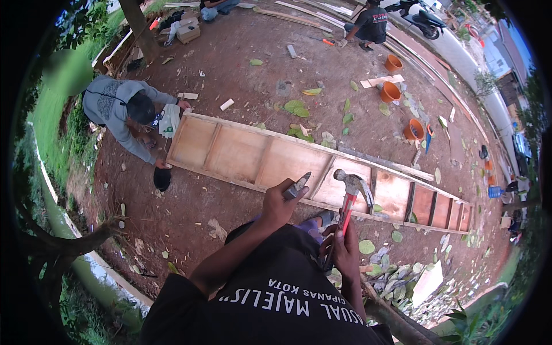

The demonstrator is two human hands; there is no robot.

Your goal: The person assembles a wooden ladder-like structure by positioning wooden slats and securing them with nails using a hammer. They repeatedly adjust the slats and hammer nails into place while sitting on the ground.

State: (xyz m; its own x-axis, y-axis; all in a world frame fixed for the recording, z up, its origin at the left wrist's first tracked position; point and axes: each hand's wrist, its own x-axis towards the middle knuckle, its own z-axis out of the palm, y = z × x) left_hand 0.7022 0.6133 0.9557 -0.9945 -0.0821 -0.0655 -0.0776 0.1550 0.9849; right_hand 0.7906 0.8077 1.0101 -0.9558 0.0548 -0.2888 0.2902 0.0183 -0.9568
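My left hand [278, 202] is closed around a grey, pointed piece [297, 187] that looks like metal; its exact kind I cannot make out. In my right hand [344, 248], fingers wrapped round the red handle, is a claw hammer [349, 187] held head up. Both hands are over the near side of a long wooden frame [230, 152], which lies on the ground with crosspieces and panels between its rails. The hammer head overlaps the frame in view; whether it touches cannot be told.
A person in a grey hoodie [121, 98] crouches at the frame's left end, hands on its corners. Orange buckets [390, 92] and planks [299, 20] lie beyond, near another crouching person [371, 24]. Fallen leaves [296, 108] dot the dirt; a white board [427, 283] is near right.
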